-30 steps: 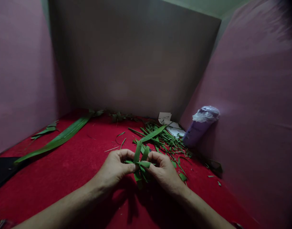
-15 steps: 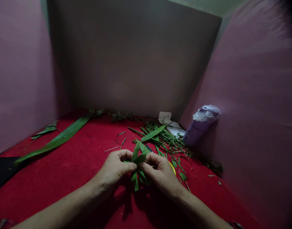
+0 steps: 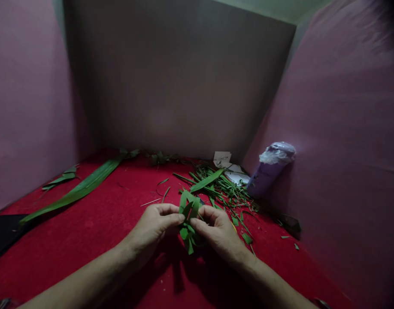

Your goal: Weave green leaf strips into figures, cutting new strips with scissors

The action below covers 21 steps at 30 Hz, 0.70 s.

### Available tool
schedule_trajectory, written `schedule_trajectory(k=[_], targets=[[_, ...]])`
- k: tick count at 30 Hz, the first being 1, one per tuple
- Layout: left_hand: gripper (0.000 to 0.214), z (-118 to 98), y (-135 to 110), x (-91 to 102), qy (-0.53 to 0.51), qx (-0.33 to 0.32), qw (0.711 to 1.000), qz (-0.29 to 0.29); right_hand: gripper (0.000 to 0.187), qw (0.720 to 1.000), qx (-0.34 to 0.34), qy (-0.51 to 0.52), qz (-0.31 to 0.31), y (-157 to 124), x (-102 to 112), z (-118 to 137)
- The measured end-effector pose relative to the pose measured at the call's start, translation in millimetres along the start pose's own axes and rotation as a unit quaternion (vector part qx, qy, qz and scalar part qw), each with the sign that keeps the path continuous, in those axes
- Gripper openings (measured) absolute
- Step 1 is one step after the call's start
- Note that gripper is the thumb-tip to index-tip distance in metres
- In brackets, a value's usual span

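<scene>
Leaf strips [image 3: 195, 207] more upright, hands [image 3: 153, 225] [image 3: 221, 229] (still pinching)

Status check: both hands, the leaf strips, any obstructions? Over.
Left hand, right hand pinching folded leaf strips. Strips held above red surface. Stem pile beyond hands, apparently not blocking.

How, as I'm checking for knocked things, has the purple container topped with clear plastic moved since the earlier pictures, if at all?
No: measured against the smooth pink right-hand wall, the purple container shows no shift in any direction.

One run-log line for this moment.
left hand: holds green leaf strips | right hand: holds same strips | beyond: green stem pile | right: plastic-topped purple container
</scene>
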<state>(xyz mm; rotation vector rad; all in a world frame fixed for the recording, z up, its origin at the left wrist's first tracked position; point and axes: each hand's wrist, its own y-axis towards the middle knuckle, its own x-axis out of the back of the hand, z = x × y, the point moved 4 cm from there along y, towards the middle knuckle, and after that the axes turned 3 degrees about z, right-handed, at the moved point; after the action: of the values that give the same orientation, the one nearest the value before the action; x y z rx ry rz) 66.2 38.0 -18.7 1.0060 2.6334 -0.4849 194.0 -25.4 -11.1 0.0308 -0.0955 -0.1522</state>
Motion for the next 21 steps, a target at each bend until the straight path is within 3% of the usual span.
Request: schedule_trajectory(k=[10,18,21], targets=[[0.019,3,2,1.6,0.035,-0.022,0.999,-0.009,0.024,0.999,0.011,-0.032,-0.005,0,2,1],[0.022,5,-3,-3.8,0.036,-0.005,0.999,0.039,0.029,1.000,-0.026,0.015,-0.001,0,1,-1],[0.021,1,-5,-6.3,0.036,-0.009,0.999,0.029,0.030,0.998,-0.040,0.038,0.003,-1,1,0]])
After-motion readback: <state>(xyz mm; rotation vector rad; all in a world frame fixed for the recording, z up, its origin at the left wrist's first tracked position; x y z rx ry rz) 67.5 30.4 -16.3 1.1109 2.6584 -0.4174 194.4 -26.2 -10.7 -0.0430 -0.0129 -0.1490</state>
